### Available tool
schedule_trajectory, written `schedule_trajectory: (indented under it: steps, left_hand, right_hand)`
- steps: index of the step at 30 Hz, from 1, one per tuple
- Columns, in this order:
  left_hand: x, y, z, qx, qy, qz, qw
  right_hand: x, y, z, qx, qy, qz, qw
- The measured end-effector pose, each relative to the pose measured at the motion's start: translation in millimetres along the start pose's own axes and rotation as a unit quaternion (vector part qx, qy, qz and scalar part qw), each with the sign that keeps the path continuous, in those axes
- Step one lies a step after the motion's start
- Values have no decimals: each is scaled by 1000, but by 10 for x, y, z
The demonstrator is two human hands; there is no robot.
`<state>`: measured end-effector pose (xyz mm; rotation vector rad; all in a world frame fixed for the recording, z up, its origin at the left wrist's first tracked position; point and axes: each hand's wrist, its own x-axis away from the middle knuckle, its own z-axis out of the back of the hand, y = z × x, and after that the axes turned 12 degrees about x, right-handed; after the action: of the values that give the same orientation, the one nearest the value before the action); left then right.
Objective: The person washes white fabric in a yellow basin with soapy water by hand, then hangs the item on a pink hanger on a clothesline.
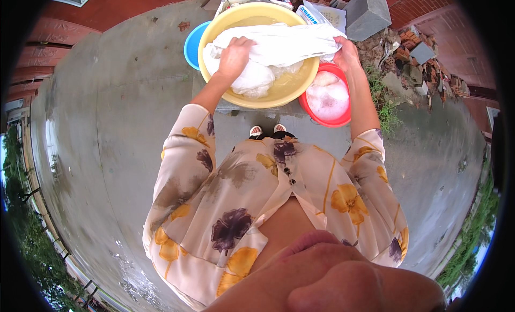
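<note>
A wet white cloth garment stretches across the top of a yellow plastic basin of water. My left hand grips its bunched left part over the basin. At the basin's right rim, my right hand pinches the other end between thumb and fingers. Part of the white fabric lies in the water below my left hand. Under my right wrist stands a red plastic bucket, with white suds and soaked fabric inside.
A blue plastic basin sits partly behind the yellow one at left. A printed detergent bag and a grey concrete block are at the back right. Broken bricks and weeds lie at right. My sandalled feet stand on wet concrete.
</note>
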<state>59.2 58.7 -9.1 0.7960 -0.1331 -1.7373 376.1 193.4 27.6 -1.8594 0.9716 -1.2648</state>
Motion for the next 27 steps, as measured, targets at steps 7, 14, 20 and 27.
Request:
schedule_trajectory:
  steps: [7,14,20,27]
  left_hand:
    - [-468,500,1104,167,216,4,962]
    - [-260,-46,1025,520,253,335,744]
    - [129,-559,739,557,195,443,675]
    - [345,-99,733,492,284,404,717]
  right_hand:
    - [-177,-431,308,195,74,136,968]
    - [53,-202,204,269,29,94,958]
    - [41,615,-268,-25,-47,11,999]
    - [243,1356,-756,298,22,30,954]
